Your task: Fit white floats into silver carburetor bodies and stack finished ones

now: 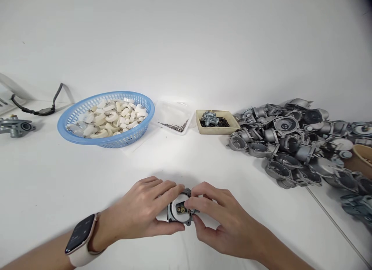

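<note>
A carburetor body [188, 192] with a white C-shaped float [176, 212] and brass jets in its middle is low in the centre of the head view, its open side facing up. My left hand [148, 206] grips it from the left, fingers along the far edge and thumb along the near edge. From the right, my right hand [217, 215] closes on the same carburetor. Its index fingertip lies over the float by the jets, and its thumb presses at the right edge. Whether a small part sits between those fingertips is hidden.
Behind are a blue basket [106, 143] of white floats, a clear tray [162, 111] of thin metal pins and a cream box [216, 131] with dark parts. Metal carburetor bowls [286, 124] are heaped at right. At left lie another carburetor [17, 126] and a black wristwatch [45, 111].
</note>
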`<state>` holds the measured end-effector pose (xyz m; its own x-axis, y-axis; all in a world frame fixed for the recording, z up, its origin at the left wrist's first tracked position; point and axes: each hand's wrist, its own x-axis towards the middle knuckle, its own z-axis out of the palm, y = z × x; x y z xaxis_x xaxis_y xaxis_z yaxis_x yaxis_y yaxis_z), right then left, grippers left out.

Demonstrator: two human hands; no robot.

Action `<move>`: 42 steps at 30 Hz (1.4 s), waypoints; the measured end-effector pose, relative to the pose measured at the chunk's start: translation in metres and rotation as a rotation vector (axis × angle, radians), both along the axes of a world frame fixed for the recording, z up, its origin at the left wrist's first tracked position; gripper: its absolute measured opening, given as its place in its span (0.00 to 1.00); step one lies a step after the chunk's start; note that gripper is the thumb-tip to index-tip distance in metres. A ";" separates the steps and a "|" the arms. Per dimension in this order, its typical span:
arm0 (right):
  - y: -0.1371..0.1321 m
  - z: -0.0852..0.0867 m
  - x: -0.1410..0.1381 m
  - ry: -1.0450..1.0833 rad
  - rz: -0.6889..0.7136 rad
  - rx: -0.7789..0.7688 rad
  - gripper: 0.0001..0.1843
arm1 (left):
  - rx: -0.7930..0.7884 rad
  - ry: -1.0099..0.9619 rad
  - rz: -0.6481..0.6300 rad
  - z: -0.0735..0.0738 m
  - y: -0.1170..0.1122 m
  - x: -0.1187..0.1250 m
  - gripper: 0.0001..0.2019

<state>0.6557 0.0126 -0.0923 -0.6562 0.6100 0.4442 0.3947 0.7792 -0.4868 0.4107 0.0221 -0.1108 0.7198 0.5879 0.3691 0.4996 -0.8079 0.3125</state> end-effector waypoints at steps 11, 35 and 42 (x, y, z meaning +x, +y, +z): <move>0.000 -0.001 0.001 -0.024 0.015 0.011 0.20 | 0.001 0.002 -0.006 -0.001 0.000 0.000 0.28; -0.001 -0.001 0.001 -0.043 -0.002 0.017 0.16 | 0.003 -0.003 -0.010 -0.003 0.000 -0.001 0.29; 0.000 -0.001 0.000 -0.029 -0.002 0.023 0.16 | 0.013 -0.001 -0.002 -0.002 0.000 -0.001 0.29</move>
<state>0.6561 0.0127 -0.0937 -0.6678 0.6009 0.4393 0.4096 0.7894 -0.4572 0.4101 0.0219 -0.1131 0.7207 0.5815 0.3775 0.4975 -0.8130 0.3026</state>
